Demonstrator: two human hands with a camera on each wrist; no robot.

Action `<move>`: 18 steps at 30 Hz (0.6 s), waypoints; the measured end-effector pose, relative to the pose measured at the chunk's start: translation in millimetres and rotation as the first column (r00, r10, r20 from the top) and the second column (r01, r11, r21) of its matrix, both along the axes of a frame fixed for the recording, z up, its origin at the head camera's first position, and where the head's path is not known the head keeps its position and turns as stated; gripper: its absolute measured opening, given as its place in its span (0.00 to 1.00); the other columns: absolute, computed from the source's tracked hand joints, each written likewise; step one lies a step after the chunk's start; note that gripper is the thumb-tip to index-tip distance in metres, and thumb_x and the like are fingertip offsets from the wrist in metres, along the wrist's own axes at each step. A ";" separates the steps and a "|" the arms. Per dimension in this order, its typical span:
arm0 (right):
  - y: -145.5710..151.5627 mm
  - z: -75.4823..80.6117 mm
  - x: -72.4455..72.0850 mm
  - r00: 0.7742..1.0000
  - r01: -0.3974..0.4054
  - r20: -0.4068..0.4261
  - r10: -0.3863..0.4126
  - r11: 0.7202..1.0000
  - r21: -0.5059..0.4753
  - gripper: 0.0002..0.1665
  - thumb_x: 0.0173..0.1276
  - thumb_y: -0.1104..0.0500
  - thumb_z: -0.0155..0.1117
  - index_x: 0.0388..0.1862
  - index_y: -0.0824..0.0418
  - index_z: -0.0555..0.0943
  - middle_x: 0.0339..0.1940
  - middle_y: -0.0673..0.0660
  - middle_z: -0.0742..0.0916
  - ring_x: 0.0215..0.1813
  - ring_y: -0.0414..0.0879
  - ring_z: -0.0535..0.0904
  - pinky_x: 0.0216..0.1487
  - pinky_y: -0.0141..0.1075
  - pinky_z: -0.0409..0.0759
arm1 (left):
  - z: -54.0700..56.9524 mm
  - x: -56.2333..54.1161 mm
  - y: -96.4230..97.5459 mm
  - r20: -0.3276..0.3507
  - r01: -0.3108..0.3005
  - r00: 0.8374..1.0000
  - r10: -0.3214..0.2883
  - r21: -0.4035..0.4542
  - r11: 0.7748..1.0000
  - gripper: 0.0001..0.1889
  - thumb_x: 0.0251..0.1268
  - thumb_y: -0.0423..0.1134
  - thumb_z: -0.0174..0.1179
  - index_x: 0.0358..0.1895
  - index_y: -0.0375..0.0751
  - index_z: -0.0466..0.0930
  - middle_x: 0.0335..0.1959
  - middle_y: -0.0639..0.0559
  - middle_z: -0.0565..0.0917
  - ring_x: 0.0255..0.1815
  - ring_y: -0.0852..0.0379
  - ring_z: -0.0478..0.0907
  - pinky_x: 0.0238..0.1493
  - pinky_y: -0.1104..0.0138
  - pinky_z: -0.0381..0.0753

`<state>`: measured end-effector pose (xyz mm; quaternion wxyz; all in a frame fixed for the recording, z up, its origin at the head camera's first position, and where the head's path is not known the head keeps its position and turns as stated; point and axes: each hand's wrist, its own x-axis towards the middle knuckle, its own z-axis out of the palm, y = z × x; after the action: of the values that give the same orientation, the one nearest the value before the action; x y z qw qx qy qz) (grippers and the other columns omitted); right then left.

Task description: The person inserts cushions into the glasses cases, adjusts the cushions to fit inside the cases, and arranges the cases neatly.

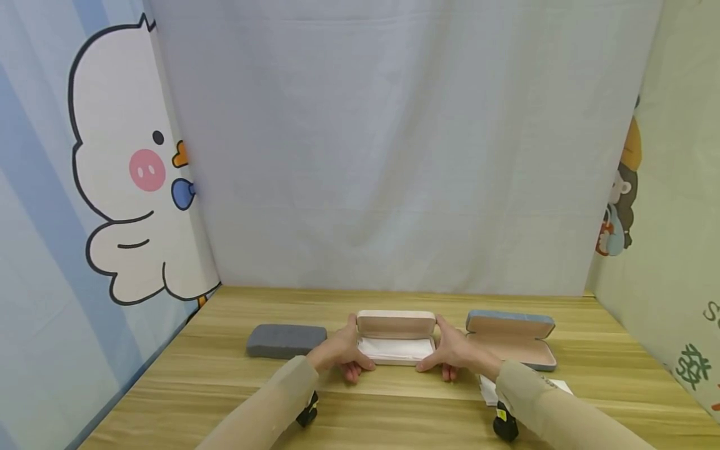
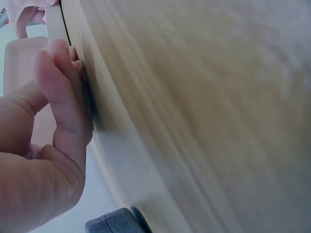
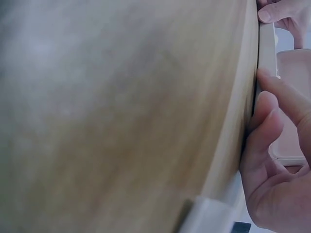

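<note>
Open wht case — long axis L–R, lid up, far side.

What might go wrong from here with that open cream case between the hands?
The raised lid might drop and pinch the left hand or right hand, which grip the open cream case near its front corners. The right sleeve crosses over a white sheet and could drag it. The right hand is also close to the open blue case and might bump it.
</note>
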<state>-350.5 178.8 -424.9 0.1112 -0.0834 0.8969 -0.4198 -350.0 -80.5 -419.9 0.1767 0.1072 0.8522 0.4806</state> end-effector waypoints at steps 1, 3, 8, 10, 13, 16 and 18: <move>0.5 -0.3 -0.3 1.000 -0.002 0.003 0.002 1.000 -0.005 0.78 0.42 0.54 0.84 0.79 0.61 0.37 0.07 0.57 0.80 0.05 0.41 0.72 0.09 0.36 0.75 | -0.1 0.1 -0.2 0.000 0.002 1.000 -0.002 0.003 1.000 0.66 0.50 0.28 0.71 0.74 0.35 0.17 0.10 0.46 0.78 0.05 0.60 0.73 0.10 0.66 0.79; 1.2 -0.8 -0.8 1.000 -0.007 0.006 0.007 1.000 -0.015 0.78 0.42 0.54 0.84 0.79 0.60 0.37 0.08 0.57 0.80 0.05 0.41 0.72 0.09 0.35 0.75 | -0.1 0.5 -0.5 0.000 0.004 1.000 -0.004 0.008 1.000 0.67 0.50 0.28 0.71 0.73 0.36 0.16 0.10 0.46 0.78 0.05 0.59 0.73 0.10 0.65 0.79; 2.5 -1.0 -0.8 0.999 -0.033 0.005 0.033 0.999 -0.038 0.77 0.43 0.55 0.83 0.78 0.60 0.38 0.10 0.58 0.80 0.06 0.41 0.72 0.09 0.36 0.75 | -0.8 0.7 -0.3 -0.004 0.002 1.000 -0.002 0.019 1.000 0.66 0.50 0.27 0.71 0.74 0.36 0.18 0.11 0.45 0.79 0.05 0.59 0.73 0.10 0.65 0.79; 3.0 -0.6 -0.7 0.999 -0.042 0.001 0.042 0.998 -0.043 0.76 0.43 0.55 0.83 0.78 0.59 0.38 0.12 0.58 0.81 0.06 0.41 0.73 0.09 0.36 0.76 | -0.7 0.6 0.0 -0.006 0.004 1.000 -0.004 0.024 1.000 0.66 0.50 0.27 0.71 0.74 0.36 0.18 0.11 0.45 0.79 0.05 0.59 0.73 0.10 0.66 0.79; 3.4 0.3 -0.3 0.999 -0.049 -0.004 0.049 0.998 -0.046 0.76 0.43 0.55 0.83 0.78 0.59 0.38 0.13 0.59 0.81 0.06 0.41 0.73 0.10 0.36 0.76 | -0.2 0.6 -0.1 -0.009 0.007 1.000 -0.007 0.034 0.999 0.66 0.50 0.26 0.71 0.74 0.36 0.18 0.11 0.45 0.79 0.05 0.59 0.73 0.10 0.66 0.79; 3.5 1.6 0.5 0.998 -0.060 -0.010 0.060 0.997 -0.051 0.75 0.44 0.55 0.83 0.78 0.60 0.39 0.14 0.60 0.82 0.07 0.41 0.73 0.10 0.36 0.76 | 0.1 0.9 -0.4 -0.014 0.011 1.000 -0.011 0.041 0.999 0.65 0.50 0.26 0.71 0.74 0.36 0.19 0.11 0.45 0.79 0.05 0.59 0.73 0.10 0.66 0.78; 3.5 2.2 0.9 0.998 -0.070 -0.014 0.069 0.996 -0.057 0.73 0.44 0.56 0.83 0.77 0.59 0.41 0.15 0.60 0.82 0.07 0.41 0.73 0.10 0.37 0.76 | -0.1 0.8 -0.5 -0.012 0.011 1.000 -0.010 0.044 0.999 0.65 0.50 0.26 0.71 0.74 0.36 0.19 0.11 0.45 0.79 0.05 0.59 0.73 0.10 0.66 0.79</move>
<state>-349.6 182.4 -422.7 0.1179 -0.1202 0.8817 -0.4407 -349.2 -81.0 -419.9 0.1717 0.1186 0.8418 0.4978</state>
